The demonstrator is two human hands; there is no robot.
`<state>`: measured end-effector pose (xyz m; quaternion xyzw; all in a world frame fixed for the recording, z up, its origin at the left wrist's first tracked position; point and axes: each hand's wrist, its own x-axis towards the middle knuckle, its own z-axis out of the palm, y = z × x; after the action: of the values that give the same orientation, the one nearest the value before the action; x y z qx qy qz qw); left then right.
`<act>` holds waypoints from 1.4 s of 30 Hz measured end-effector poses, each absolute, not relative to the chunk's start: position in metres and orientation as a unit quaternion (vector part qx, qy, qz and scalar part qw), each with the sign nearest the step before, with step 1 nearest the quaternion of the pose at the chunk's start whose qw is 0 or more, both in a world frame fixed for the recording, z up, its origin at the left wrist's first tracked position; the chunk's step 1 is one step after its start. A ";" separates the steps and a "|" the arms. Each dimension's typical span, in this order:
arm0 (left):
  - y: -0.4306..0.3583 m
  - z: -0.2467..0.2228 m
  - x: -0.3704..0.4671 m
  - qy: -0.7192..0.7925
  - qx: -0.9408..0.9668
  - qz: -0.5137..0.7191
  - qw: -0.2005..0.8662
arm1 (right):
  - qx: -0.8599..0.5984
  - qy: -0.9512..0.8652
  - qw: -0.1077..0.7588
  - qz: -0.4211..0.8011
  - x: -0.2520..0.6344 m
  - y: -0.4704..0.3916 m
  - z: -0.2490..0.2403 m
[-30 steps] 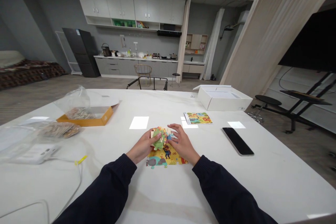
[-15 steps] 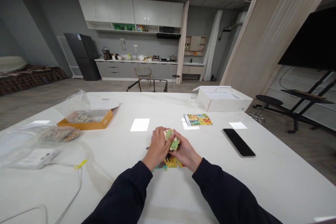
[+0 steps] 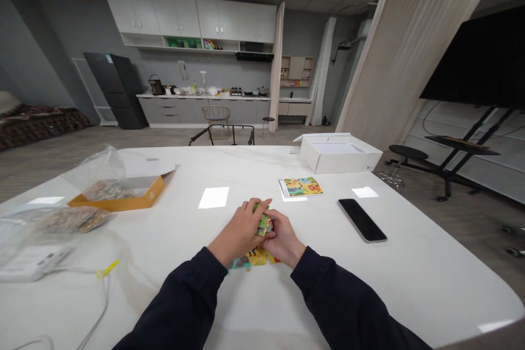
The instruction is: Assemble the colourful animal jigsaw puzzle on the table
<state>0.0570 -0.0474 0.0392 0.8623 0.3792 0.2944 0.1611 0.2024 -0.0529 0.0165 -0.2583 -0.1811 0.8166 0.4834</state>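
A small stack of green puzzle pieces [image 3: 263, 224] is held between my two hands over the table. My left hand [image 3: 241, 227] wraps round it from the left, with its fingers across the top. From the right, my right hand [image 3: 286, 236] closes its thumb and fingers on the same stack. Under my hands lie joined puzzle pieces [image 3: 257, 258], yellow and teal, partly hidden by them. Beyond my hands, a colourful picture card [image 3: 302, 186] rests flat on the table.
On the white table [image 3: 262, 306] lie a black phone [image 3: 361, 220] at right, an open white box [image 3: 340, 154] behind it, an orange box [image 3: 147, 194] at left with bagged pieces [image 3: 109, 190], another bag of pieces [image 3: 76, 219], and a white power strip [image 3: 33, 262] with a cable.
The view has turned slightly to the right. My left hand's fingers now cover more of the stack, whose visible top has changed from pale green to brighter green.
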 end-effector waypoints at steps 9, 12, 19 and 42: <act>-0.041 0.056 0.054 0.374 0.881 0.236 0.167 | -0.219 -0.199 0.408 0.864 0.208 -0.059 0.024; -0.037 0.060 0.051 0.373 0.877 0.217 0.212 | -0.199 -0.242 0.367 0.876 0.209 -0.062 0.022; 0.000 0.055 0.006 0.426 0.865 0.189 0.186 | -0.294 -0.311 0.423 0.799 0.216 -0.055 0.026; 0.054 0.037 -0.064 0.676 0.731 0.068 0.064 | -0.576 -0.589 0.482 0.299 0.270 -0.032 0.011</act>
<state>-0.0639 0.0539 0.0366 0.7313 0.6757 0.0682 0.0636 0.2700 -0.0320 0.0114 -0.5763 -0.5888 0.2985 0.4817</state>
